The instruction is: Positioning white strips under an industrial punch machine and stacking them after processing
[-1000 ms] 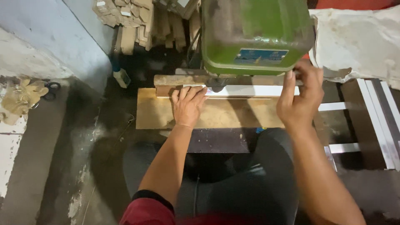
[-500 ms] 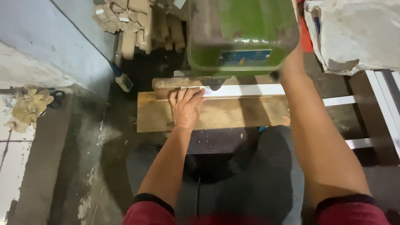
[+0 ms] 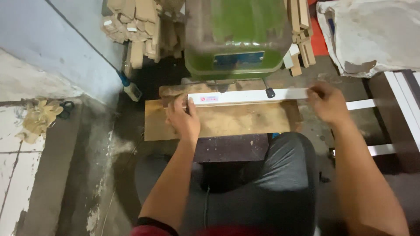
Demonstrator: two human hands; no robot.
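Note:
A long white strip [image 3: 245, 96] lies across a wooden board [image 3: 227, 120] under a green drill press [image 3: 236, 37]. My left hand [image 3: 183, 119] presses down on the strip's left end, fingers over it. My right hand [image 3: 327, 102] is at the strip's right end and grips it; it is slightly blurred. A black-knobbed lever [image 3: 269, 92] of the machine hangs just above the strip, between my hands.
Stacks of short wooden pieces [image 3: 135, 26] lie behind the machine on the left, more wooden sticks [image 3: 301, 32] on the right. A grey sack [image 3: 372, 35] sits at the far right, above white frame bars [image 3: 407, 105]. Cloth gloves [image 3: 38, 119] lie on the left ledge.
My right hand came down from the side of the machine to the strip's right end. My left hand stayed on the left end. The view shifted slightly.

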